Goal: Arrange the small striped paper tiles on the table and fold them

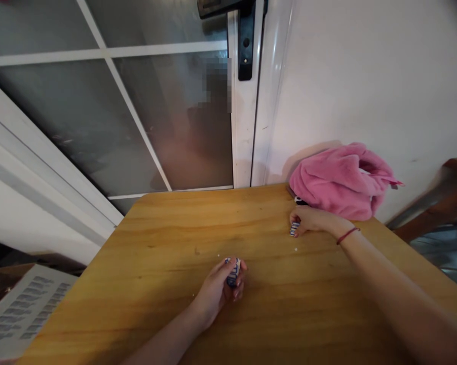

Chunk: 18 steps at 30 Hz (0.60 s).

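My left hand [223, 284] is closed around a small blue-and-white printed block [233, 272], above the middle of the wooden table [167, 238]. The thumb lies along its upper side; the fingers hide part of it. Farther right, my right hand [306, 220], with a red cord at the wrist, pinches a small blue-and-white striped piece [294, 229] at or just over the tabletop. Its exact kind is too small to make out. Right behind these fingers is a small black-and-white item [300, 201], partly hidden.
A pink plush cloth [338, 180] lies bunched at the table's back right corner, against the white wall [357, 76]. Behind the table stands a frosted-glass door [167, 111] with a black handle [245, 45]. A printed carton [27, 309] is at the lower left. Tiny white bits dot the tabletop.
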Each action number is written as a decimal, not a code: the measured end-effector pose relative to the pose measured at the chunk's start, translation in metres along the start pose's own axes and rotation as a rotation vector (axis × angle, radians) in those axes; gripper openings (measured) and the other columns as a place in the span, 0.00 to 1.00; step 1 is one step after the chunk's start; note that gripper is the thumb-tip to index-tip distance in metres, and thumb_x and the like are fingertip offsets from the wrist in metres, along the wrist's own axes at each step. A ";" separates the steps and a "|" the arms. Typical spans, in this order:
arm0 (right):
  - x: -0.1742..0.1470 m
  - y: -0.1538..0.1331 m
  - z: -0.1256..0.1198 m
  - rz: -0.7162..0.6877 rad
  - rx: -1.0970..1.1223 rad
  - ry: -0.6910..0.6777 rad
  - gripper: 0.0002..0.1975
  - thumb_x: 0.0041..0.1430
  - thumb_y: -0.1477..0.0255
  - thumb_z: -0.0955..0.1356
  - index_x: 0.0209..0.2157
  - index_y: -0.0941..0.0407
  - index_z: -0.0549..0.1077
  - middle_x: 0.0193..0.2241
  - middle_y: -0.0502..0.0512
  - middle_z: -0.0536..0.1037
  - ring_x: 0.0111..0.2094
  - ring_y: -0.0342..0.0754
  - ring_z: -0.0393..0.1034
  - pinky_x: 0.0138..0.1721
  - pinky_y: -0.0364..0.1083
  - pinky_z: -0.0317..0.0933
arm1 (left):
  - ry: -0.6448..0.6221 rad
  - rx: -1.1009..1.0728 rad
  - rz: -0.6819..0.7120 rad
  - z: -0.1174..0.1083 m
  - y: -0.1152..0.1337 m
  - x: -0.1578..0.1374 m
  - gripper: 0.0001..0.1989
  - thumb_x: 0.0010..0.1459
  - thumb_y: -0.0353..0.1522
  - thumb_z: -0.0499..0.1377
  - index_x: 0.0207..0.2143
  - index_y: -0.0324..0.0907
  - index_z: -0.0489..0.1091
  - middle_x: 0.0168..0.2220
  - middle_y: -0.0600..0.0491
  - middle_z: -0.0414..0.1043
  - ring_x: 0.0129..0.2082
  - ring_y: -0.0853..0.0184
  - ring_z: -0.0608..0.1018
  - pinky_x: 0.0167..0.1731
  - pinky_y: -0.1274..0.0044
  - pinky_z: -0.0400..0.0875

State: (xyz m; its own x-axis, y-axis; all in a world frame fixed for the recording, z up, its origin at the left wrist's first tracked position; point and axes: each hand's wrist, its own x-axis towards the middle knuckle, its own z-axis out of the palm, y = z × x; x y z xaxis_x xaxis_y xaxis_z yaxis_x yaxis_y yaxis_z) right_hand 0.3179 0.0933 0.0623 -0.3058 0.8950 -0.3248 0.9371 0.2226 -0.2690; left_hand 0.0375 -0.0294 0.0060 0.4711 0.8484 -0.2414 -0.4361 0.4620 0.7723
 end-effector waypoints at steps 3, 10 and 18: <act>-0.003 0.003 -0.004 -0.002 0.088 -0.013 0.07 0.39 0.70 0.71 0.21 0.56 0.69 0.19 0.47 0.70 0.21 0.41 0.59 0.22 0.42 0.51 | 0.000 -0.024 0.003 0.000 0.000 0.001 0.14 0.57 0.42 0.54 0.31 0.38 0.65 0.19 0.59 0.57 0.15 0.77 0.61 0.16 0.81 0.52; -0.016 -0.026 -0.019 -0.162 0.312 0.020 0.13 0.45 0.64 0.69 0.30 0.59 0.70 0.26 0.51 0.73 0.26 0.42 0.62 0.27 0.41 0.52 | 0.015 -0.029 -0.005 0.002 0.004 -0.001 0.14 0.56 0.41 0.55 0.32 0.38 0.65 0.21 0.58 0.58 0.17 0.76 0.62 0.18 0.81 0.54; -0.027 -0.132 0.052 -0.413 0.562 -0.106 0.06 0.42 0.73 0.70 0.25 0.58 0.69 0.22 0.47 0.71 0.24 0.39 0.61 0.24 0.39 0.51 | 0.126 0.117 0.060 0.005 -0.002 0.001 0.19 0.54 0.46 0.55 0.33 0.38 0.62 0.26 0.56 0.61 0.22 0.74 0.64 0.23 0.80 0.60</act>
State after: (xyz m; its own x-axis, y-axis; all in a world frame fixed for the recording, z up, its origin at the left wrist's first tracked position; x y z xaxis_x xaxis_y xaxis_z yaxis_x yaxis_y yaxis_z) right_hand 0.1939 0.0192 0.0596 -0.6592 0.7315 -0.1743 0.5208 0.2769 -0.8076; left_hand 0.0428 -0.0307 0.0074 0.3438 0.9025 -0.2595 -0.3651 0.3830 0.8485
